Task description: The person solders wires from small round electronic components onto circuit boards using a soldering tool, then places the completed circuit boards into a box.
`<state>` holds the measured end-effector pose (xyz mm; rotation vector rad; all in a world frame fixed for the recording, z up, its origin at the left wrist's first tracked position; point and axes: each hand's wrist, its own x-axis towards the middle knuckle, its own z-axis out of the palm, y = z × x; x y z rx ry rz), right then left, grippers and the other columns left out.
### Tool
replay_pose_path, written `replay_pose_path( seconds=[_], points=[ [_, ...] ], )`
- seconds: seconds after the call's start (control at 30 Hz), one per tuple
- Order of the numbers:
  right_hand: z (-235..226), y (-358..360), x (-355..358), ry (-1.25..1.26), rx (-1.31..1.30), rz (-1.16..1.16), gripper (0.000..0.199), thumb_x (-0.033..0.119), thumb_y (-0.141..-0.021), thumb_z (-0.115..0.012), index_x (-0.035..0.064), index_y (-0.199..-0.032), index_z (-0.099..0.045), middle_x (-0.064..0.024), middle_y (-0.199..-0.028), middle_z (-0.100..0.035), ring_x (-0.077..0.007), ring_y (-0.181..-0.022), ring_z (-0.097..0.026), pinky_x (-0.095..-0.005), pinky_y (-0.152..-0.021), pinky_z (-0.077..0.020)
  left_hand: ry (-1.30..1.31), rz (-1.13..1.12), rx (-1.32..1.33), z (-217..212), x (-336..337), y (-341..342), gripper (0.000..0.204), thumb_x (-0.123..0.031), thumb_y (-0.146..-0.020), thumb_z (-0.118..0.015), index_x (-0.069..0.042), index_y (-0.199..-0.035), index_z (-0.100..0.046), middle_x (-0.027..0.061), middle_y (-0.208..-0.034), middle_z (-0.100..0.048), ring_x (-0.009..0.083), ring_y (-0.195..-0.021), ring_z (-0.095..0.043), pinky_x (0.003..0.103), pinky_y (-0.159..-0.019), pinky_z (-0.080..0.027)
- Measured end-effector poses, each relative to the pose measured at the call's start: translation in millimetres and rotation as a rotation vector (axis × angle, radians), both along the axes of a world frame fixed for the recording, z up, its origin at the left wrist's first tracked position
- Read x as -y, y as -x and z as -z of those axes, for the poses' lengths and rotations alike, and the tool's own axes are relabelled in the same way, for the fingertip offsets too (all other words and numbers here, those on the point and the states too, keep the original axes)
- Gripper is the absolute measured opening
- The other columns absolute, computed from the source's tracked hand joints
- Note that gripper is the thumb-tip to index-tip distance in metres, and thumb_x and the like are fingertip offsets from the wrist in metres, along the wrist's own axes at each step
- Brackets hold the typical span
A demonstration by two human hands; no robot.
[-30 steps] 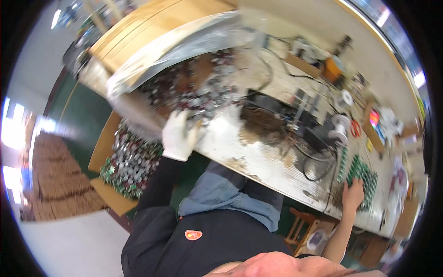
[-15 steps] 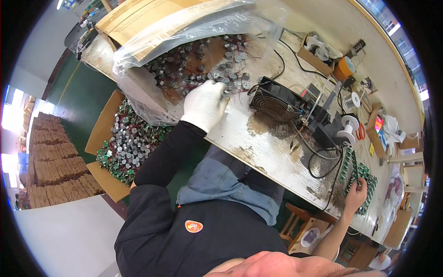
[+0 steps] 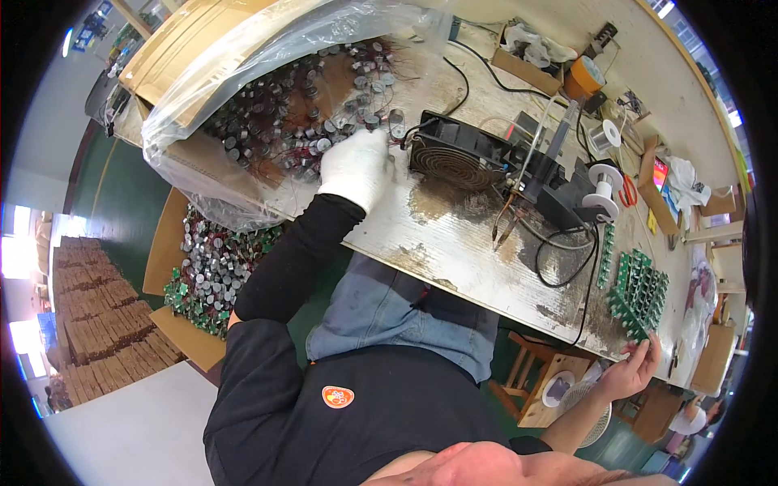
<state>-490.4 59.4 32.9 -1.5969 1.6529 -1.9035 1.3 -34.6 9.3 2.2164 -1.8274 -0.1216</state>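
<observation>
My left hand [image 3: 355, 168], in a white glove, is at the right edge of a heap of small silver round parts with thin red wires [image 3: 304, 109]. Its fingers are curled and mostly hidden behind the back of the glove, so what they hold cannot be made out. Far to the right, my bare right hand [image 3: 636, 369] rests at the near end of a block of green circuit-board strips [image 3: 639, 293]. Its fingers are partly stretched and slightly apart, touching the boards' edge. Left of that block lies a single narrow green strip [image 3: 606, 256].
A black fan [image 3: 455, 154] stands mid-bench beside a soldering stand [image 3: 547, 182] with a solder spool [image 3: 602, 188] and a looped black cable [image 3: 541, 279]. Clear plastic sheeting [image 3: 182, 130] drapes the heap's box. Below left sits a carton of similar parts [image 3: 182, 324].
The right hand has moved toward the bench's near edge, and the strip it held upright now lies among the boards. The left hand stays by the heap. The whole view has shifted slightly.
</observation>
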Motion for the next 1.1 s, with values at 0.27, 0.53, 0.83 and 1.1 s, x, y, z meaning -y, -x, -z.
replay_pose_path(
  seconds=[0.27, 0.53, 0.83, 1.1],
  points=[
    [17, -32, 6, -0.144, -0.281, -0.178, 0.015, -0.008, -0.087, -0.053, -0.0046, -0.1, -0.057, -0.011, -0.102, -0.056, -0.0175, -0.092, -0.052, -0.0262, -0.08, -0.0422, 0.127, -0.093, 0.051, -21, 46, -25, 0.024, -0.025, -0.082, -0.059, -0.005, -0.09, -0.068, 0.0176, -0.089, -0.065, 0.0358, -0.084, -0.064, 0.044, -0.072, -0.052],
    [36, -61, 17, -0.115, -0.232, -0.24, 0.034, -0.006, -0.082, -0.063, -0.0011, -0.114, -0.054, -0.0093, -0.113, -0.051, -0.0134, -0.09, -0.052, -0.0225, -0.073, -0.0417, -0.075, -0.193, -0.13, -1, 101, -42, 0.038, -0.038, -0.08, -0.059, -0.004, -0.093, -0.07, 0.0194, -0.095, -0.066, 0.035, -0.089, -0.064, 0.043, -0.08, -0.05],
    [51, -53, 19, -0.139, -0.256, -0.108, 0.047, -0.005, -0.087, -0.057, -0.0031, -0.132, -0.043, -0.0061, -0.108, -0.052, -0.0097, -0.08, -0.049, -0.0209, -0.067, -0.0403, 0.499, -0.116, -0.751, -9, 70, -51, 0.031, -0.027, -0.083, -0.063, 0.002, -0.093, -0.068, 0.018, -0.085, -0.068, 0.0254, -0.079, -0.066, 0.033, -0.073, -0.048],
    [43, -64, 29, -0.207, -0.393, -0.009, 0.063, 0.006, -0.08, -0.067, -0.0057, -0.135, -0.039, -0.0086, -0.089, -0.059, -0.0131, -0.063, -0.051, -0.0252, -0.057, -0.0436, 0.519, 0.019, -0.939, -24, -20, -31, 0.029, -0.015, -0.095, -0.053, 0.007, -0.114, -0.058, 0.0098, -0.1, -0.064, 0.0149, -0.087, -0.061, 0.027, -0.078, -0.049]
  ],
)
